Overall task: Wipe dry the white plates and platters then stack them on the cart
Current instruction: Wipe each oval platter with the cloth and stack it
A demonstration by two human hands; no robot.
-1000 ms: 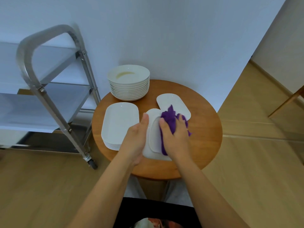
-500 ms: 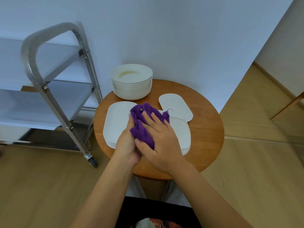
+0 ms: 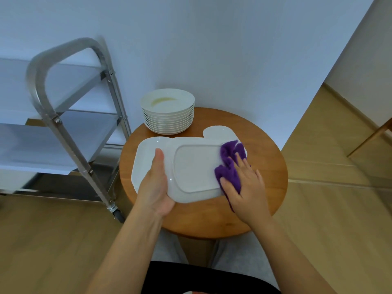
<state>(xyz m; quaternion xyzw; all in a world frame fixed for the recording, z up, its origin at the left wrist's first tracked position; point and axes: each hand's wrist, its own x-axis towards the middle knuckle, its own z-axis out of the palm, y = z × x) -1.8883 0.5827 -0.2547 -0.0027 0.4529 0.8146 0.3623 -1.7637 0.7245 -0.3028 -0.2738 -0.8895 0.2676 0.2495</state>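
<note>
A white rectangular platter (image 3: 196, 168) is held bottom side up over the round wooden table (image 3: 265, 177). My left hand (image 3: 156, 183) grips its left edge, thumb on top. My right hand (image 3: 244, 183) presses a purple cloth (image 3: 230, 164) against the platter's right end. Under the held platter, a stack of white platters (image 3: 144, 155) lies on the table's left part. A smaller white platter (image 3: 220, 132) peeks out behind it. A stack of round white plates (image 3: 168, 112) stands at the table's back.
A steel cart (image 3: 63, 128) with bare shelves stands to the left of the table, its handle bar rising close to the table edge. A white wall runs behind the table. Wooden floor surrounds it, and my legs are under its front edge.
The platter has been turned from tilted on edge to lying flat, bottom up. My right hand slid the cloth from the platter's left end to its right end.
</note>
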